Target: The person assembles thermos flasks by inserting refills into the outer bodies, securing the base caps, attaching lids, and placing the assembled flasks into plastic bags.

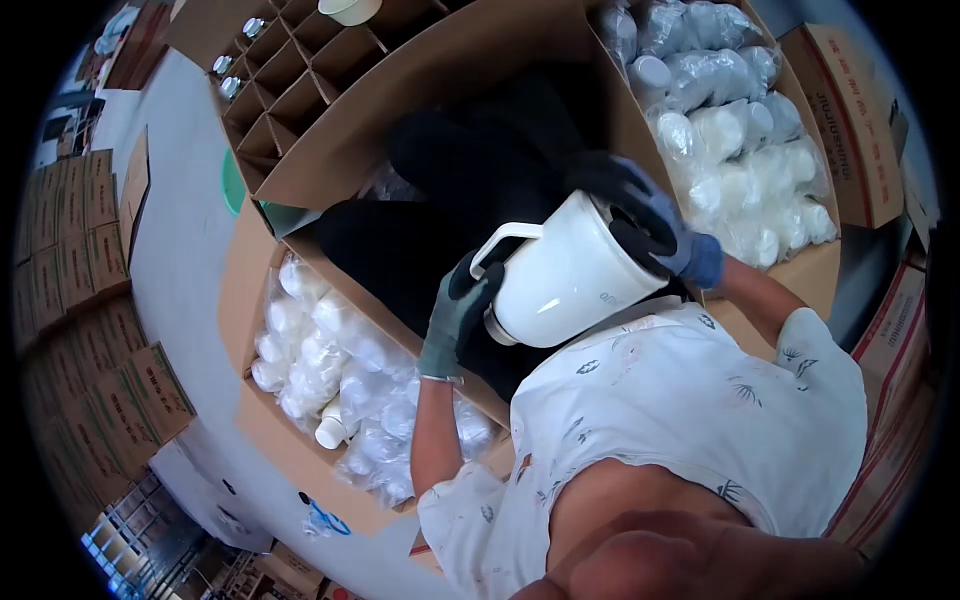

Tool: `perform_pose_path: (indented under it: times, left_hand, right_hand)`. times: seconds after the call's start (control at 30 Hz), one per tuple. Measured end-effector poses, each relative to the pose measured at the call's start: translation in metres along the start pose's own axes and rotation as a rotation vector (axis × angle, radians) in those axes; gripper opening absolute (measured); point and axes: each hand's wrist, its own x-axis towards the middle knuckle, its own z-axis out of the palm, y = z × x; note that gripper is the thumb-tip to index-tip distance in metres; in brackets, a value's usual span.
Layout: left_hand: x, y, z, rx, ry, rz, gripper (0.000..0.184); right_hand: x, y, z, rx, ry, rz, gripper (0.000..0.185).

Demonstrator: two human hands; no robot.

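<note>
A white jug with a handle (570,275) lies tilted across my lap, small dark print on its side. My left hand (455,315), in a grey-green glove with dark fingers, grips it by the lower end of the handle and the narrow end. My right hand (650,220), gloved with a blue cuff, curls over the wide end, its dark fingers at the rim. What lies inside that end is hidden by the fingers.
An open carton of bagged white parts (350,370) stands on my left, another carton of bagged white parts (740,150) on my right. Ahead, a divided carton (300,80) holds several silver-topped items and a pale bowl (350,10). Stacked cartons (90,330) line the far left.
</note>
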Motion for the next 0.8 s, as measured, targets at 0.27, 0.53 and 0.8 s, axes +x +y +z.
perform_pose_path:
  times: [0.27,0.53,0.8]
  left_hand:
    - [-0.038,0.006,0.048,0.524,0.019,0.802,0.037]
    - [0.01,0.027,0.027,0.771,0.265,0.701,0.023]
    - [0.011,0.111,0.015,0.615,0.441,0.697,0.032]
  right_hand:
    - [-0.052,0.087,0.005,0.575,-0.107,0.626,0.038]
    - [0.002,-0.006,-0.007,0.557,0.065,0.139,0.062]
    - [0.06,0.008,-0.023,0.438,0.213,-0.077,0.045]
